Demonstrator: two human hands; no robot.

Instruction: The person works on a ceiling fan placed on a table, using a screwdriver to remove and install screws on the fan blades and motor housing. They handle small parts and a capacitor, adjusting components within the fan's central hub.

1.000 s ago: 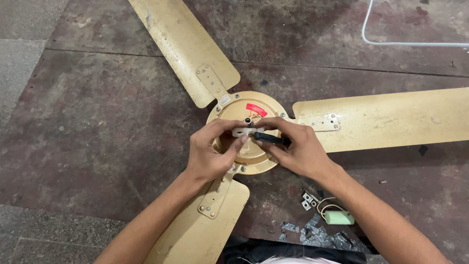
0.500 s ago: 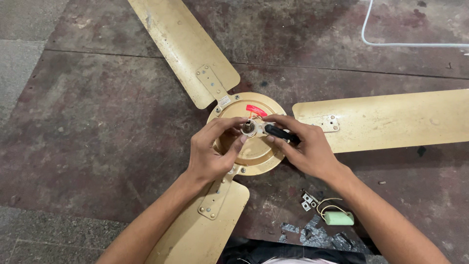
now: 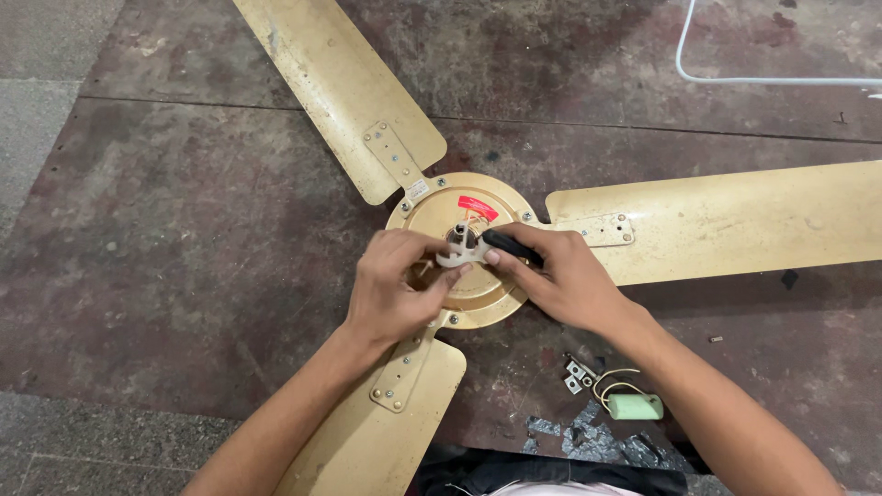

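A gold ceiling fan (image 3: 459, 266) with 3 blades is lying on the floor (image 3: 165, 230). Over its round hub, the left hand (image 3: 390, 294) is pinching a small white plastic part (image 3: 459, 255) with its fingers closed on it. The right hand (image 3: 560, 276) is gripping a black-handled tool (image 3: 510, 244), its tip meeting that part. A green capacitor (image 3: 634, 406) is lying nearby

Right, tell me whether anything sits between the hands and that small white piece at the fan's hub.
Nothing visible does. The left hand already pinches the white piece over the hub, and the right hand meets it, gripping a black-handled tool.
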